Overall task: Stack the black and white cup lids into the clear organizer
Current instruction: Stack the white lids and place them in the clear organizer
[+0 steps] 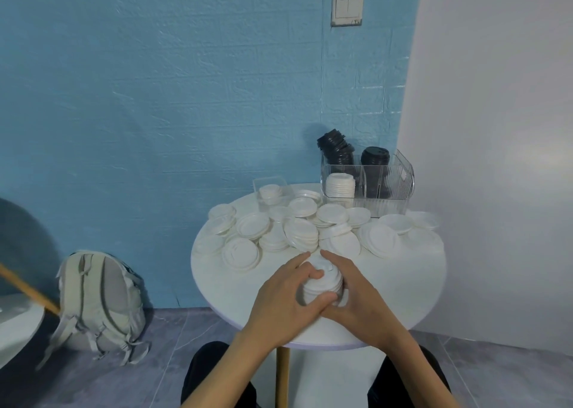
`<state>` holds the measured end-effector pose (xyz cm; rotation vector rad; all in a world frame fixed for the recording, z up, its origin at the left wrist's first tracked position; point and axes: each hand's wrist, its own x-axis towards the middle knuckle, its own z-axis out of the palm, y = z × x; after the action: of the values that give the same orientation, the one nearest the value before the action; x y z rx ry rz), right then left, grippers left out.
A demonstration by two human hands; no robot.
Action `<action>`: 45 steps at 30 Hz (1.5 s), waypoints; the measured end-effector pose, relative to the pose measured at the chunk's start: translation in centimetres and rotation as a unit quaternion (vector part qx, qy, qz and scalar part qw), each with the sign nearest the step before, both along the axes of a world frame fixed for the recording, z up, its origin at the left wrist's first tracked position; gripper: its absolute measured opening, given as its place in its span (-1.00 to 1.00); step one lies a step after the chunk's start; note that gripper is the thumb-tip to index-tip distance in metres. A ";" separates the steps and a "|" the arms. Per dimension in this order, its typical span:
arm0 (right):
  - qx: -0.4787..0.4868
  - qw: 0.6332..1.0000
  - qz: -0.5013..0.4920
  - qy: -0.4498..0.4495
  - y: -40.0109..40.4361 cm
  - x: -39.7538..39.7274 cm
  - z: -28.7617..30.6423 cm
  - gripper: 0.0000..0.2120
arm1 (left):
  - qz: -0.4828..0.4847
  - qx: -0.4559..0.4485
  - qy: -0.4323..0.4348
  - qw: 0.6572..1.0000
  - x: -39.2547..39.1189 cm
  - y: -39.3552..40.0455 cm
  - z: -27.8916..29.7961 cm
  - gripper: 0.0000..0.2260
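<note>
Near: left hand point(288, 292) and right hand point(356, 296) cupping white lid stack point(322, 280), squaring it. Next: carry to clear organizer point(387, 187), far right.

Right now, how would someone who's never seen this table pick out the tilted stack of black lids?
Find the clear organizer at the round table's far edge. Two black stacks rise from it; the tilted stack of black lids is the left one, leaning leftward, taller than its upright neighbour.
</note>
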<state>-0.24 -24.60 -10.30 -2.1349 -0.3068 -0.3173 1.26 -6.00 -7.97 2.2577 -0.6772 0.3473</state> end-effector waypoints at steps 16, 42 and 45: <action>-0.001 1.000 -0.013 -0.002 -0.1 0.5 -0.6 -0.23 | -0.017 0.029 0.011 0.999 0.6 0.3 0.3 -0.62; 0.017 0.999 -0.021 0.040 -0.2 0.3 0.0 -0.10 | 0.243 0.066 0.098 0.963 8.1 7.2 0.4 -0.18; 0.013 0.999 -0.024 0.040 -0.2 0.2 0.1 -0.10 | 0.240 0.061 0.096 0.964 7.7 7.4 0.6 -0.15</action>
<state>-0.07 -24.79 -10.24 -2.1256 -0.2046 -0.2610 8.96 1.44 -7.36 2.5201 -0.0438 0.3157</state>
